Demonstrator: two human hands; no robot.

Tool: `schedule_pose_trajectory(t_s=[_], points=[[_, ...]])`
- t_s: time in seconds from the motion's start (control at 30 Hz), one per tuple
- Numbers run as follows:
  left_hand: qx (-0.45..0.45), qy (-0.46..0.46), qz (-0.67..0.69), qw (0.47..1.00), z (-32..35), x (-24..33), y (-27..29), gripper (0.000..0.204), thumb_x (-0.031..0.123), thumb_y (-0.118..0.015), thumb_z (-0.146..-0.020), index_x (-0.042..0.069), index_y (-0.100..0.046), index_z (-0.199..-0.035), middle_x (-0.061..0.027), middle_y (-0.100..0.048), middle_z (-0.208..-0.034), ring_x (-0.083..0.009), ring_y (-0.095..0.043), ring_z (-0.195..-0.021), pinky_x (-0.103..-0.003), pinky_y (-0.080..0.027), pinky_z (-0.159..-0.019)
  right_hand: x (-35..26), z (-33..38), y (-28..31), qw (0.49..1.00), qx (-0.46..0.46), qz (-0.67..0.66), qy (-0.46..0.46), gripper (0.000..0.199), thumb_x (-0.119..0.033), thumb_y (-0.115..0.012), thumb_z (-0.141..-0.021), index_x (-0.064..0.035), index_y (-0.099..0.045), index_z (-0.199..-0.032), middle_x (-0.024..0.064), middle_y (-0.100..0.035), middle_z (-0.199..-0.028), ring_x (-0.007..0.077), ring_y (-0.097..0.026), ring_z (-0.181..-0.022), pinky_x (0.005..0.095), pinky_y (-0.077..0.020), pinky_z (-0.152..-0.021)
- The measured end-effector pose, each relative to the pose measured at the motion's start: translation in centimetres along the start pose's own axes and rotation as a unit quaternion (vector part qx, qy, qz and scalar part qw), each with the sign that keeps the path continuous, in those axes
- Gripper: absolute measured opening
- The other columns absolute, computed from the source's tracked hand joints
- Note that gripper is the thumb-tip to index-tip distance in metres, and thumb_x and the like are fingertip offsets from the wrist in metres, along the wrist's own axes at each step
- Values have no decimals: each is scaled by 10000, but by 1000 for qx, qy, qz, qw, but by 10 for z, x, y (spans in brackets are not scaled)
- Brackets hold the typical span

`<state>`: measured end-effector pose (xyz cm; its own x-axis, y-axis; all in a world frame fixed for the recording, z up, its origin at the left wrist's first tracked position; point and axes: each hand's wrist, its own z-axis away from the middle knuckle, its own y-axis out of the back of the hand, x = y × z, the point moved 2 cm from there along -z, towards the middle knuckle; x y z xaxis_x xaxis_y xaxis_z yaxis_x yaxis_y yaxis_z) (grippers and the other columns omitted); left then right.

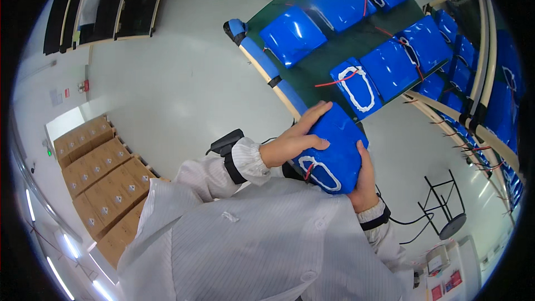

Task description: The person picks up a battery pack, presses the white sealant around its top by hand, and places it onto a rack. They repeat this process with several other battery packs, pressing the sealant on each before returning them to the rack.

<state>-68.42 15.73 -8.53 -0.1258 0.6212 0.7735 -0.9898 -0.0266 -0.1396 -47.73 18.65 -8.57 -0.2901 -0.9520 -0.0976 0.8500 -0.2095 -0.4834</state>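
No wording or number can be read. Marks too small to make out: on the left, the stacked brown cartons (84, 189) carry pale labels (104, 210) with a dark symbol on their sides. Farther left, the white wall (39, 86) bears a small red sign (67, 93) beside a pale grey panel (56, 98), both illegible. A small green light (49, 152) glows near the cartons. At the near right, red panels (456, 278) stand on a white surface, any print blurred.
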Motion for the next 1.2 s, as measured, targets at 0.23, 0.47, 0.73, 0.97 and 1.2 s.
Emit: schedule_pose_trajectory(t_s=[0.23, 0.47, 0.73, 0.97, 1.2], points=[[-27, 104, 96, 990, -20, 16, 9, 866, 211, -597, -818, 78, -266, -1606, -180, -387, -1556, -288, -433, -1382, -351, -337, -1160, -3, -23, -7, 999, -21, -26, -36, 696, -574, -576, -972, -102, -435, -1464, 146, -599, -1375, 291, -645, -1176, 455, -548, -983], [-12, 108, 39, 993, -46, 21, 19, 855, 196, -541, -794, 18, -281, -1589, -156, -463, -1481, -236, -530, -1262, -312, -439, -1065, 1, -47, -4, 996, -27, -84, -31, 668, -598, -504, -999, -118, -441, -1461, 131, -581, -1411, 303, -631, -1207, 482, -543, -989], [-34, 148, 94, 984, -68, 16, 29, 777, 204, -516, -825, 26, -350, -1563, -116, -557, -1343, -183, -580, -1156, -304, -481, -993, 0, -65, 2, 996, -2, -65, -60, 665, -615, -354, -1028, -127, -416, -1476, 141, -570, -1417, 339, -611, -1232, 555, -526, -980], [25, 206, 90, 974, -99, 1, 39, 558, 248, -473, -879, 90, -553, -1408, -69, -688, -1029, -161, -677, -870, -307, -561, -815, -13, -79, -4, 994, -32, -77, -75, 630, -584, -306, -1044, -130, -432, -1463, 147, -584, -1388, 373, -627, -1206, 615, -578, -883], [52, 251, 76, 964, -125, -9, 46, 489, 278, -475, -895, 84, -602, -1325, -93, -701, -1030, -186, -693, -845, -333, -569, -830, -12, -109, 3, 990, -54, -111, -66, 643, -585, -362, -1047, -115, -398, -1484, 167, -563, -1407, 383, -627, -1203, 616, -592, -864]])
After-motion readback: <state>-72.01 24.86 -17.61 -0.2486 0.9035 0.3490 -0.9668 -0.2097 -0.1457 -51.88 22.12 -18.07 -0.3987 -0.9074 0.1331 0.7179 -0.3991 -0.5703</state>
